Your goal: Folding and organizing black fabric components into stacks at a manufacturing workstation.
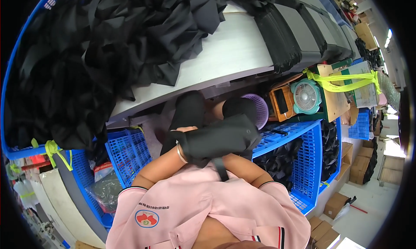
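Observation:
Over my lap lies a black fabric piece (212, 140), shaped like a soft tube or pouch, with a small round mark near its right end. A short black strap (220, 169) hangs from its lower edge. My left hand (186, 129) is at its left end; the fingers curl at the far edge, and the fabric covers the rest. On that wrist is a pale bangle (180, 154). My right forearm (247, 169) reaches in under the right part of the fabric, which hides my right hand. Whether those fingers grip it does not show.
Black fabric pieces (143, 36) heap over the white table (234, 41) ahead, with stacked black-and-grey panels (290, 28) at its right. Blue crates (310, 171) flank me, another (128, 153) at left. A teal fan (307, 96) and purple basket (260, 110) stand right.

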{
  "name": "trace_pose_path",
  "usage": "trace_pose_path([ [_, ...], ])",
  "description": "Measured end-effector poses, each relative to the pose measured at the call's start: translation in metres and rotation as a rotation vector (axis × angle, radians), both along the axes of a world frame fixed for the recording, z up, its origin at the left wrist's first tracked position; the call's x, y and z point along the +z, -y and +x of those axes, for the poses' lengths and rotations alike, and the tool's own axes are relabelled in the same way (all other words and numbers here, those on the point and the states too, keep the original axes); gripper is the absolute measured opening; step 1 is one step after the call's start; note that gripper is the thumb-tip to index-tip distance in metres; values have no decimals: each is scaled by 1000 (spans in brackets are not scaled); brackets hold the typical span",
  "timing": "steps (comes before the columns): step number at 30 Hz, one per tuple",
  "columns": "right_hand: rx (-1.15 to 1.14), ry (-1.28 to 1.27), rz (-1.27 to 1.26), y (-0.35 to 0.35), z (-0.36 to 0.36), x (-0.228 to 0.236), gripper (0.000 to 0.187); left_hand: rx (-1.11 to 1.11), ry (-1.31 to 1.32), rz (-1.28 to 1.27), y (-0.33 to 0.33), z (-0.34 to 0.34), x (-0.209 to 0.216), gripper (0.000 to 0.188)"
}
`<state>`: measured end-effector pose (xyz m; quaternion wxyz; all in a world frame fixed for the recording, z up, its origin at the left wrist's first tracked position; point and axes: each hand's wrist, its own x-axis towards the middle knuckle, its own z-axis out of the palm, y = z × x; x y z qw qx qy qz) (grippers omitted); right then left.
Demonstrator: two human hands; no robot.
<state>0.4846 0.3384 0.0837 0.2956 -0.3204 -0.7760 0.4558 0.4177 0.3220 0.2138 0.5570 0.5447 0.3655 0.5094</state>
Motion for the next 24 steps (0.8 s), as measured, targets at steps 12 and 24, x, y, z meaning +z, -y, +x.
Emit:
trace_pose_path([
  [12, -301, -136, -428, -26, 49, 39, 21, 680, -150, -170, -8, -73, -50, 51],
  [24, -182, 51, -7, -23, 28, 75, 19, 710, -440, -16, -1, -37, -44, 34],
])
